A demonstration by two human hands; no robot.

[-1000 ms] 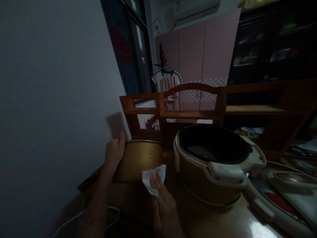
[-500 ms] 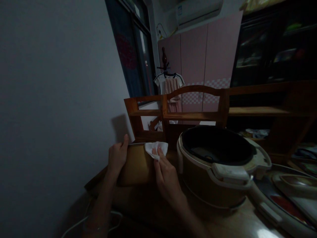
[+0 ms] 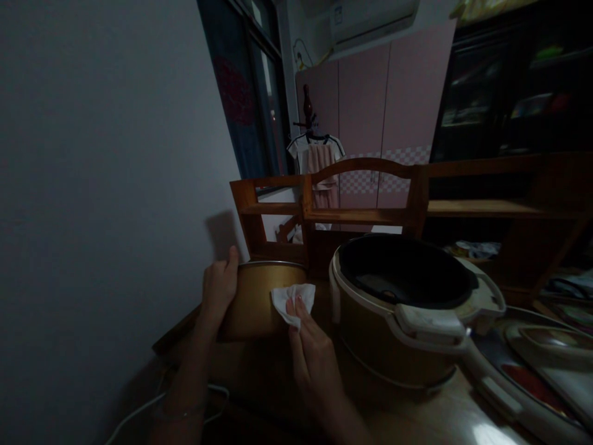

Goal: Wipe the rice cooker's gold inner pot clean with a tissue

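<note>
A gold-coloured cooker inner pot (image 3: 252,300) with a pale metal rim sits on the table near the wall. My left hand (image 3: 219,285) grips its left side, thumb up by the rim and fingers hidden behind. Pressed to the pot's right outer side is a white cloth (image 3: 281,300), perhaps a tissue. My right hand (image 3: 315,355) holds it under the fingertips. To the right stands an electric cooker (image 3: 384,346) without a lid, black inside, with a white rim and handle. The inside of the pot cannot be seen.
A cooker lid (image 3: 546,371) lies at the right on the wooden table (image 3: 445,414). Behind is a wooden shelf rail (image 3: 361,216). The wall (image 3: 115,185) is close on the left. A white cable (image 3: 139,408) hangs at lower left.
My right hand has moved the white cloth down from the pot's rim to the middle of its side. My left hand keeps its grip.
</note>
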